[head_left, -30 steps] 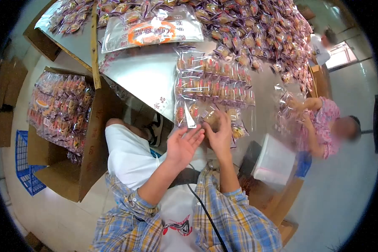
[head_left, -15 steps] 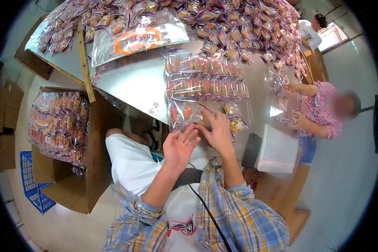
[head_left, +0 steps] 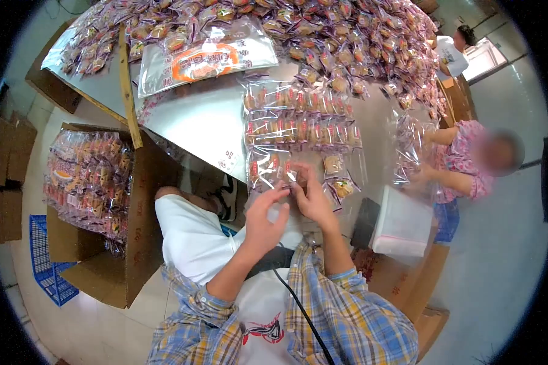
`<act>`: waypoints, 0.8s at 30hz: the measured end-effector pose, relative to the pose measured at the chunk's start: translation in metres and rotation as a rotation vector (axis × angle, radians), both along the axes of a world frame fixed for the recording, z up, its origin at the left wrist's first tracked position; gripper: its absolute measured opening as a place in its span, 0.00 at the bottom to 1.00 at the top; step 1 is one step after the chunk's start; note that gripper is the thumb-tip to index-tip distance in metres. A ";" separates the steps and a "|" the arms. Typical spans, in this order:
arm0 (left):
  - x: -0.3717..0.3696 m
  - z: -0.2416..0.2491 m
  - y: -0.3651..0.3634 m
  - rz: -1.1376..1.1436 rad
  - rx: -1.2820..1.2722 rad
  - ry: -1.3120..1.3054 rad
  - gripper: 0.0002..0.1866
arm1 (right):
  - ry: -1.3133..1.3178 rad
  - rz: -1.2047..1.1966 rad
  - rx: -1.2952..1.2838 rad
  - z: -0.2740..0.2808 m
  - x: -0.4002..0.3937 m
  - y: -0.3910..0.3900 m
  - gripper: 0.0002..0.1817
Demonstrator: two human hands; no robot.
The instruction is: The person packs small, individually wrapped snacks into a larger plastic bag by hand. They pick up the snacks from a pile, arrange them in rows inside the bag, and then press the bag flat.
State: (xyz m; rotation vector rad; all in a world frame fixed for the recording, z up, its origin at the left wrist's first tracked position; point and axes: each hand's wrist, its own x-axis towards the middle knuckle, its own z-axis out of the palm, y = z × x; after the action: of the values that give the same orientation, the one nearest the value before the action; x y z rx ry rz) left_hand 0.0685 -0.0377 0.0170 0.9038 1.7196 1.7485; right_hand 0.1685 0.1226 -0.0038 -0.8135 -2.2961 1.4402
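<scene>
Small wrapped cakes (head_left: 301,130) stand in two full rows on the metal table, with a shorter third row nearest me. At the near edge of that third row, my right hand (head_left: 313,198) has its fingers bent around a wrapped cake (head_left: 291,173). My left hand (head_left: 266,218) is beside it, palm turned inward and fingers apart, with nothing visible in it; its fingertips are close to the same cake. Two more wrapped cakes (head_left: 342,186) lie just right of my right hand.
A large pile of wrapped cakes (head_left: 347,42) covers the back. Printed plastic bags (head_left: 207,58) lie by a wooden strip (head_left: 128,91). At left stands a carton (head_left: 149,207) with filled bags. A co-worker (head_left: 463,158) handles a clear bag at right, near a white stack (head_left: 402,222).
My left hand has turned from palm up to palm inward. My right hand's fingers have drawn together at the cake. The co-worker's hands have shifted slightly.
</scene>
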 end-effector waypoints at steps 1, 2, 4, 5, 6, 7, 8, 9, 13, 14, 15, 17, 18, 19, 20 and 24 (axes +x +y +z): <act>-0.001 0.006 0.002 0.059 0.018 0.324 0.16 | 0.006 -0.021 -0.019 -0.001 -0.001 -0.002 0.26; -0.004 0.006 0.003 0.051 0.005 0.497 0.17 | 0.026 -0.020 -0.037 -0.001 -0.001 -0.002 0.25; -0.011 0.007 0.006 0.028 -0.016 0.842 0.20 | 0.064 -0.023 -0.070 -0.001 -0.001 -0.001 0.22; -0.011 0.006 0.009 0.030 -0.037 0.874 0.22 | 0.081 -0.039 -0.104 -0.001 0.000 -0.001 0.21; -0.011 0.004 0.011 0.003 -0.055 0.899 0.23 | 0.099 -0.054 -0.136 -0.001 0.000 -0.002 0.19; -0.011 0.001 0.014 -0.022 -0.072 0.925 0.24 | 0.118 -0.069 -0.167 -0.001 0.000 -0.001 0.18; -0.011 -0.001 0.017 -0.048 -0.088 0.951 0.24 | 0.147 -0.084 -0.198 -0.005 0.000 0.001 0.17; -0.010 0.002 0.020 -0.026 -0.115 0.970 0.23 | 0.175 -0.101 -0.230 -0.010 -0.001 0.002 0.17; -0.012 -0.002 0.039 0.087 -0.174 1.009 0.20 | 0.098 -0.055 -0.187 -0.009 -0.005 -0.003 0.15; -0.014 -0.008 0.043 0.121 -0.178 1.008 0.20 | 0.066 -0.037 -0.195 -0.003 -0.006 -0.005 0.15; -0.015 -0.009 0.046 0.151 -0.173 0.980 0.17 | 0.031 -0.019 -0.204 0.006 -0.006 -0.007 0.15; -0.017 -0.015 0.047 0.158 -0.156 0.935 0.16 | -0.037 -0.083 -0.100 0.000 -0.001 -0.006 0.17; -0.018 -0.017 0.048 0.163 -0.147 0.912 0.16 | -0.014 -0.088 0.172 0.007 0.002 -0.007 0.19; -0.018 -0.019 0.048 0.176 -0.166 0.920 0.18 | 0.011 -0.092 0.441 0.018 0.004 -0.009 0.22; -0.018 -0.020 0.048 0.188 -0.158 0.916 0.18 | 0.038 -0.095 0.708 0.026 0.007 -0.013 0.24; -0.017 -0.020 0.050 0.223 -0.145 0.898 0.18 | -0.277 -0.198 0.794 0.046 0.038 -0.022 0.27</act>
State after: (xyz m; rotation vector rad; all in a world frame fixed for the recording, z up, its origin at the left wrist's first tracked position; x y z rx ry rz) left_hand 0.0513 0.0123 -0.0034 1.6342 2.5341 1.3842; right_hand 0.2067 0.1006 0.0418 -0.9622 -2.5708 0.2670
